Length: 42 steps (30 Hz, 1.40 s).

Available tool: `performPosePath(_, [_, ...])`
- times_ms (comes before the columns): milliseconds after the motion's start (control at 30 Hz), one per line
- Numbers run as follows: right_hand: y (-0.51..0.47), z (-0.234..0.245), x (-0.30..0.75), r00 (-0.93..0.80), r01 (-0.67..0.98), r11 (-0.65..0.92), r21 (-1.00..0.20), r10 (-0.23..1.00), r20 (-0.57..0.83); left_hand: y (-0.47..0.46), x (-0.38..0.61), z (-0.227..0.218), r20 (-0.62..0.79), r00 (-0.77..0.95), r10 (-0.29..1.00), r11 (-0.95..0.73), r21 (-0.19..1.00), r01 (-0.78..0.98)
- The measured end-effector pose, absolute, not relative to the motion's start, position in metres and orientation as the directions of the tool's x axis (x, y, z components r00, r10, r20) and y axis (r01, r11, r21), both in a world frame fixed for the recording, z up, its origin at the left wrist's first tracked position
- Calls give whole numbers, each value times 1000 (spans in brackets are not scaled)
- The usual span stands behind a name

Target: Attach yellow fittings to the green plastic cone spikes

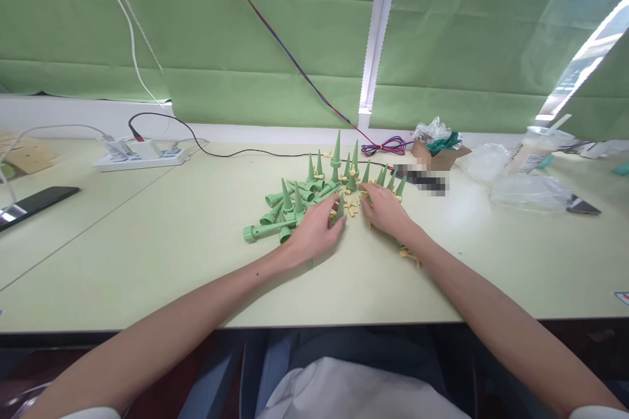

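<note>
My left hand [317, 229] is closed around a green plastic watering spike [341, 207], whose pointed tip rises between thumb and fingers. Beside and behind that hand lies a heap of similar green spikes [268, 230], some on their sides and some tip up. My right hand [386, 211] reaches down to the table with its fingers bent together; whatever they hold is hidden. Small yellow plastic pieces [350, 203] are scattered between the two hands. Several assembled spikes [336, 157] with yellow parts stand upright behind, and more yellow pieces [410, 255] lie under my right forearm.
A power strip [142, 156] and a black phone [42, 203] are on the left. Along the back run a thin black cable [246, 152] and a coiled red-blue wire [388, 146]. At right are a small cardboard box [445, 158], plastic bags [531, 191] and a drink cup [535, 150].
</note>
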State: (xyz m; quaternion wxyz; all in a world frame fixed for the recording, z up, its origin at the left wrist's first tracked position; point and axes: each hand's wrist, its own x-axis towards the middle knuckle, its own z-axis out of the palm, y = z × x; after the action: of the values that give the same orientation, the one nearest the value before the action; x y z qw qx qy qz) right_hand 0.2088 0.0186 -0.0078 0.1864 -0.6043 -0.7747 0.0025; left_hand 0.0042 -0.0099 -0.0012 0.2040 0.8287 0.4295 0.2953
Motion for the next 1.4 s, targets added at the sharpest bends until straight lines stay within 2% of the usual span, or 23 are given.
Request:
performPosePath(300, [19, -8, 209, -208, 927, 287, -242, 929, 306, -12, 6, 3, 308, 475, 824, -558, 586, 588])
performPosePath(633, [21, -8, 211, -245, 931, 293, -218, 944, 221, -10, 5, 0, 332, 462, 822, -565, 570, 596])
performPosePath(833, [19, -8, 209, -253, 933, 298, -200, 941, 224, -10, 4, -1, 360, 451, 817, -576, 549, 606])
performPosePath(1400, [19, -10, 210, -254, 931, 301, -205, 941, 225, -12, 6, 1, 399, 404, 823, -568, 604, 560])
